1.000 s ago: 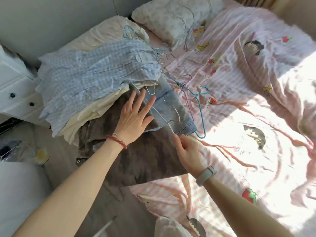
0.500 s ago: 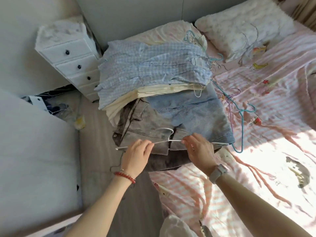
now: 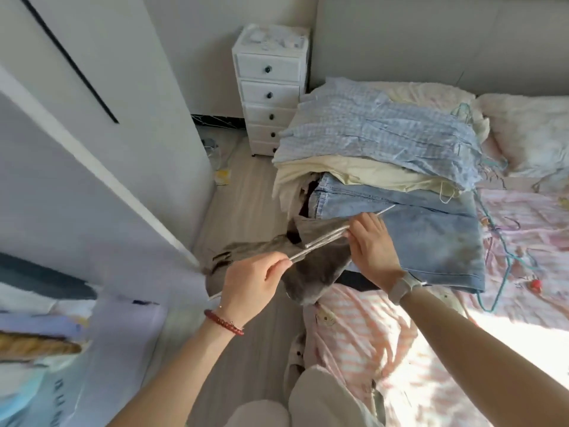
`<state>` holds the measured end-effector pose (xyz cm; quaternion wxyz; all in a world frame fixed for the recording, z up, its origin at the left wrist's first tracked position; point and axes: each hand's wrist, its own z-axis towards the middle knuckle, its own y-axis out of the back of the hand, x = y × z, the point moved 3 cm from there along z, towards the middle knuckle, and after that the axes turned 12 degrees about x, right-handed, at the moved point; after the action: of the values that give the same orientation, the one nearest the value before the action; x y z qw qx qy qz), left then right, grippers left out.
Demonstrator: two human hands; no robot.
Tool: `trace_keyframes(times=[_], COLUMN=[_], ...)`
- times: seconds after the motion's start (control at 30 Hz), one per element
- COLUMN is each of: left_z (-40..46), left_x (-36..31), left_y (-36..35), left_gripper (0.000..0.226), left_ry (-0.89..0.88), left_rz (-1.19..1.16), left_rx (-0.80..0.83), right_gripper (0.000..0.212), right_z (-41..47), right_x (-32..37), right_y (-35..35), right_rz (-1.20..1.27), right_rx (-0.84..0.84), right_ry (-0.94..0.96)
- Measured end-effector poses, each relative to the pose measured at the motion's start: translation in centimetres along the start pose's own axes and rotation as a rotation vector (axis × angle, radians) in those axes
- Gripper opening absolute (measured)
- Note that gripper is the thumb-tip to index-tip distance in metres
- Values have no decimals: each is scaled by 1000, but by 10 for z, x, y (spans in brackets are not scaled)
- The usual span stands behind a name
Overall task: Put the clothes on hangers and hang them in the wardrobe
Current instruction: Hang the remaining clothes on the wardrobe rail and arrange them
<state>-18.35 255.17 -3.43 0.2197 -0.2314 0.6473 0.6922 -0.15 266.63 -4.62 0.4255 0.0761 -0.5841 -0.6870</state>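
Both hands are busy with one white wire hanger (image 3: 326,241), which we hold tilted, its low end toward the wardrobe door (image 3: 101,180) and its high end over the bed. Our left hand (image 3: 255,282) pinches the lower stretch of the wire between thumb and fingertips; our right hand (image 3: 372,245) has its fingers curled over the upper stretch. A grey garment (image 3: 311,272) hangs draped from the hanger between the two hands (its shape is too bunched for us to say what kind it is), clear of the floor and just beside the edge of the bed (image 3: 369,334). Behind it on the bed sits the pile of clothes: blue jeans (image 3: 431,235) at the bottom, a pale yellow piece (image 3: 354,174) above them, a blue checked shirt (image 3: 385,131) on top. Teal hangers (image 3: 498,241) lie tangled on the pink striped sheet to the right of the pile. A white chest of drawers (image 3: 269,87) stands against the wall beyond.
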Motion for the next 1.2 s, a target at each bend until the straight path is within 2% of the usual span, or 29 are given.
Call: trace_keyframes(times=[0.13,0.2,0.3,0.4,0.53,0.63,0.9,1.03,1.2], left_z=[-69,-99,-136,-172,-226,-265,-378,-429,-483], left_x=[23,31,42,55,77,89,119,130,141], left_y=[23,33,53,77,114,142,206,238,291], left_gripper=[21,27,29,24,18,18,15,16,15], left_ry=[149,208,267,312,414,484,599,665,796], left_rz=[-152,-253,-326,-354,-295,-328,-188,-70,54], left_rx=[8,8,-102,-221,-516,-706,-916,-1014,-1215], right_gripper=[35,47,59,45,22,18,20,12,15], right_z=[-1,-2,-4,-1,6,14,13,8,11], right_x=[65,97,142,188,261,316,401,465,557], right_y=[-10,-13,-15,-19,-33,-49,-106,-136,-147], right_rz=[-35,-26,-5,8,117,225,327,332,423], right_rx=[48,62,113,133,185,322,662,792,824], right_ry=[157,218,283,355,443,458,592,775,1045])
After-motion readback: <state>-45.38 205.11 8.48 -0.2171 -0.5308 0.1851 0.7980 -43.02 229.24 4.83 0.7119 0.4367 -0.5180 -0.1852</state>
